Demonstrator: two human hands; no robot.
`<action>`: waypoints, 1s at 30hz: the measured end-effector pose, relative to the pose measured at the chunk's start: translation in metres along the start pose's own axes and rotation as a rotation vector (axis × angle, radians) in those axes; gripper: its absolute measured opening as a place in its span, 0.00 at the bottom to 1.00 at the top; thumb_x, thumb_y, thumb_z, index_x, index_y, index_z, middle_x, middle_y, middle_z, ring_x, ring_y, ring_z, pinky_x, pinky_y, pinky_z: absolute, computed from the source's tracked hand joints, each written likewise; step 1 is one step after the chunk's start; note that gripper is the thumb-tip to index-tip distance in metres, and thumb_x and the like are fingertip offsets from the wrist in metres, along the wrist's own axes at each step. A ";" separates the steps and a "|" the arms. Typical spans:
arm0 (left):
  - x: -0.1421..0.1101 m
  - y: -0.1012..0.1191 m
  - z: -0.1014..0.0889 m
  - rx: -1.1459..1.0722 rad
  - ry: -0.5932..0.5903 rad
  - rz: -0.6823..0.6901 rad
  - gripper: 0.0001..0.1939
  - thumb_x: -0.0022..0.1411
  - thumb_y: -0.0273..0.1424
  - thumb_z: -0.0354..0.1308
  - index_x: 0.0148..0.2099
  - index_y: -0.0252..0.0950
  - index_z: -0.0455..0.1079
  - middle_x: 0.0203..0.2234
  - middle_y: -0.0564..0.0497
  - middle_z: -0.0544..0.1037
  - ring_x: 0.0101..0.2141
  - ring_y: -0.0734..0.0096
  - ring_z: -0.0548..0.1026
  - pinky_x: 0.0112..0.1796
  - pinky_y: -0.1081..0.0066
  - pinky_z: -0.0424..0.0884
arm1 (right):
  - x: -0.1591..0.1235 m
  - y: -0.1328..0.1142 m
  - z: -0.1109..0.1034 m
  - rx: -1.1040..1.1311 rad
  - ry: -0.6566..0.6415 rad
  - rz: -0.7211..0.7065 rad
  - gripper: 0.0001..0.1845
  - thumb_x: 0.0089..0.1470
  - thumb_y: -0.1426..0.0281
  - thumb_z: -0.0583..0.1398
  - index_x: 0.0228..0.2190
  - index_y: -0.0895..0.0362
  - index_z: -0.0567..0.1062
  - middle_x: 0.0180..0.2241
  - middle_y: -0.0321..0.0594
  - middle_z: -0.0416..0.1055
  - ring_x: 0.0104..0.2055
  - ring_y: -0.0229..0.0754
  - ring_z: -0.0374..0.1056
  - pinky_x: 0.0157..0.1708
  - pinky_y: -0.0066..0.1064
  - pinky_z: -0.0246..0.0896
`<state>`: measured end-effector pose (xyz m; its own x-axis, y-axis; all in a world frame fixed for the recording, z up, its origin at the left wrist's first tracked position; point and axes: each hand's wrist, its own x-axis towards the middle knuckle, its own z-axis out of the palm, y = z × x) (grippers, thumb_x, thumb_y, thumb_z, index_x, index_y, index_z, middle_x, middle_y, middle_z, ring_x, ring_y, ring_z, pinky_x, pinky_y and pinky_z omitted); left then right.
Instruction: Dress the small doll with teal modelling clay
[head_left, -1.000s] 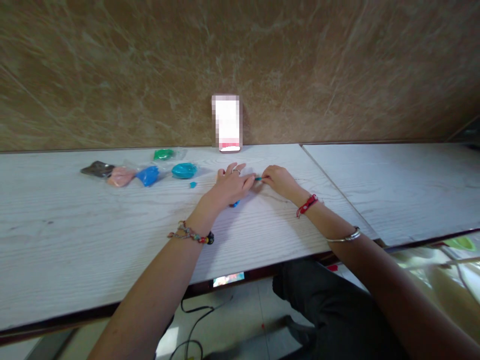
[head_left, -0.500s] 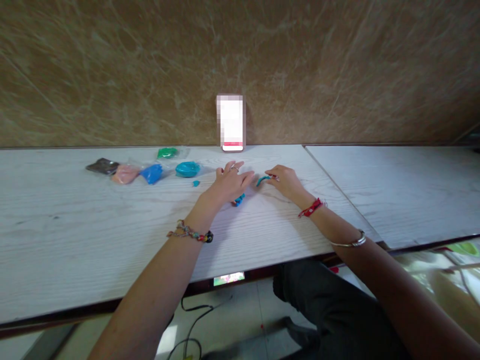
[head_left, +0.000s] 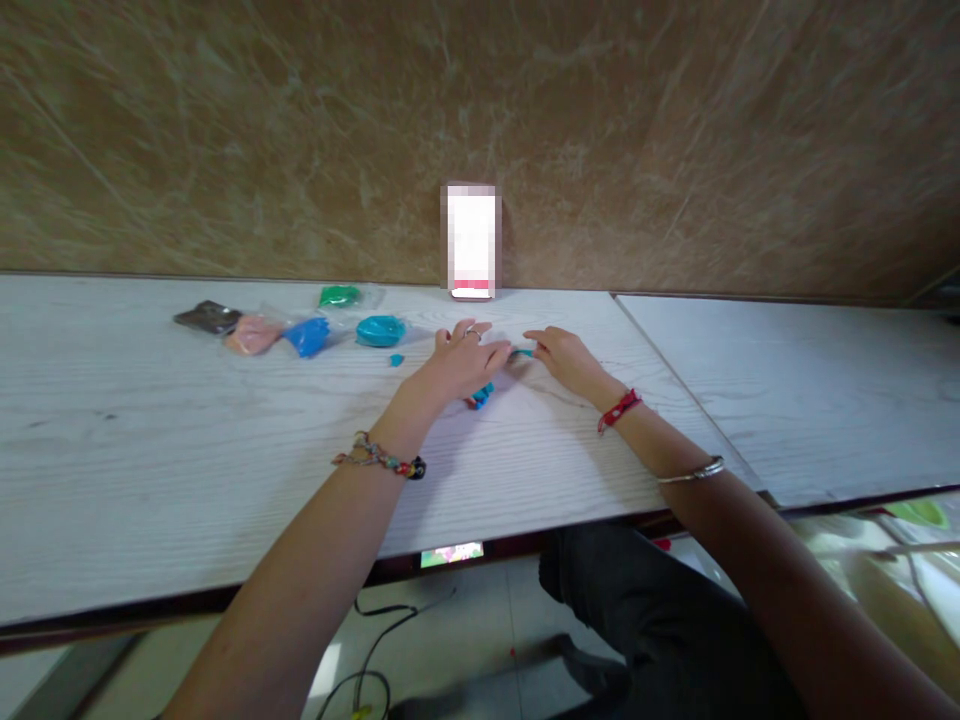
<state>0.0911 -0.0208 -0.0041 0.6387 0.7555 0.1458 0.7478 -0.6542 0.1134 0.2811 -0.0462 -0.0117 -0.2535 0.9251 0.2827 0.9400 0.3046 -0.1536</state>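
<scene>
A thin strip of turquoise modelling clay spans the short gap between my two hands. My right hand pinches its right end, with the index finger stretched out above. My left hand wears a ring and hovers low over the table, fingers apart. Its thumb tip is at the strip's left end; whether it presses on it I cannot tell. Partly hidden under that hand lies a small blue clay piece with some reddish colour. A little turquoise clay scrap lies left of the hand.
Bagged clay lies at the left: turquoise, blue, green, pinkish and a dark packet. A phone leans against the marble-patterned wall. The white table has a seam on the right.
My right hand has brought the strip left end against my left thumb, and its index finger has straightened. The strip looks straighter than before. The view has shifted slightly.
</scene>
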 end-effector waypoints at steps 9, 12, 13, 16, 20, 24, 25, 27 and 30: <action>-0.002 -0.007 -0.007 0.031 0.057 -0.076 0.22 0.66 0.36 0.34 0.48 0.41 0.69 0.54 0.41 0.62 0.57 0.52 0.52 0.48 0.48 0.53 | 0.001 -0.004 -0.006 0.097 -0.050 -0.025 0.17 0.54 0.76 0.54 0.46 0.63 0.72 0.33 0.43 0.72 0.35 0.40 0.66 0.38 0.28 0.57; -0.001 -0.012 -0.005 0.022 0.092 -0.111 0.22 0.66 0.38 0.35 0.48 0.41 0.68 0.53 0.42 0.62 0.57 0.52 0.52 0.49 0.47 0.52 | 0.006 -0.005 0.000 0.070 -0.050 -0.100 0.15 0.55 0.75 0.53 0.43 0.60 0.75 0.33 0.43 0.69 0.34 0.39 0.65 0.37 0.28 0.57; -0.001 -0.013 -0.005 0.014 0.098 -0.119 0.22 0.66 0.38 0.35 0.48 0.42 0.68 0.53 0.42 0.63 0.57 0.52 0.52 0.49 0.47 0.51 | 0.007 -0.006 0.001 0.065 -0.039 -0.111 0.14 0.55 0.74 0.53 0.40 0.59 0.76 0.34 0.44 0.69 0.34 0.39 0.65 0.37 0.28 0.57; -0.001 -0.018 -0.002 -0.004 0.095 -0.142 0.21 0.66 0.39 0.37 0.47 0.43 0.69 0.52 0.44 0.64 0.56 0.52 0.53 0.48 0.48 0.53 | 0.005 -0.010 0.002 0.050 -0.004 -0.094 0.12 0.54 0.74 0.54 0.34 0.62 0.78 0.35 0.46 0.69 0.36 0.40 0.65 0.39 0.29 0.58; -0.001 -0.025 -0.003 0.011 0.107 -0.160 0.20 0.66 0.37 0.37 0.48 0.42 0.69 0.51 0.42 0.65 0.56 0.51 0.55 0.47 0.48 0.55 | -0.005 -0.016 -0.005 0.027 -0.026 -0.093 0.13 0.55 0.75 0.53 0.35 0.62 0.77 0.35 0.47 0.73 0.39 0.43 0.67 0.42 0.32 0.59; -0.002 -0.036 -0.004 -0.018 0.210 -0.199 0.21 0.66 0.37 0.37 0.45 0.40 0.70 0.49 0.42 0.68 0.54 0.53 0.58 0.46 0.51 0.56 | -0.012 -0.017 -0.010 0.043 -0.051 -0.152 0.11 0.52 0.75 0.55 0.33 0.61 0.78 0.36 0.46 0.74 0.40 0.44 0.68 0.42 0.32 0.60; -0.002 -0.040 -0.004 -0.024 0.244 -0.201 0.21 0.66 0.37 0.37 0.44 0.39 0.71 0.49 0.42 0.68 0.53 0.55 0.59 0.47 0.52 0.57 | -0.012 -0.017 -0.010 0.052 -0.044 -0.155 0.11 0.52 0.76 0.55 0.33 0.61 0.78 0.35 0.45 0.74 0.39 0.43 0.68 0.42 0.32 0.60; -0.001 -0.047 -0.003 -0.030 0.301 -0.177 0.20 0.66 0.36 0.38 0.43 0.37 0.71 0.48 0.43 0.69 0.51 0.57 0.61 0.47 0.57 0.58 | -0.012 -0.018 -0.009 0.080 -0.020 -0.146 0.12 0.51 0.78 0.55 0.35 0.61 0.78 0.35 0.45 0.74 0.38 0.42 0.69 0.40 0.31 0.61; 0.000 -0.053 -0.005 -0.049 0.358 -0.096 0.21 0.66 0.35 0.38 0.42 0.33 0.71 0.46 0.43 0.70 0.49 0.61 0.63 0.48 0.62 0.59 | -0.011 -0.018 -0.007 0.107 -0.013 -0.148 0.13 0.52 0.78 0.54 0.36 0.61 0.77 0.35 0.45 0.74 0.38 0.42 0.68 0.41 0.31 0.61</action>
<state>0.0504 0.0138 -0.0057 0.4556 0.7589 0.4652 0.7863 -0.5881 0.1893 0.2686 -0.0630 -0.0058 -0.3908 0.8709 0.2978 0.8627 0.4594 -0.2112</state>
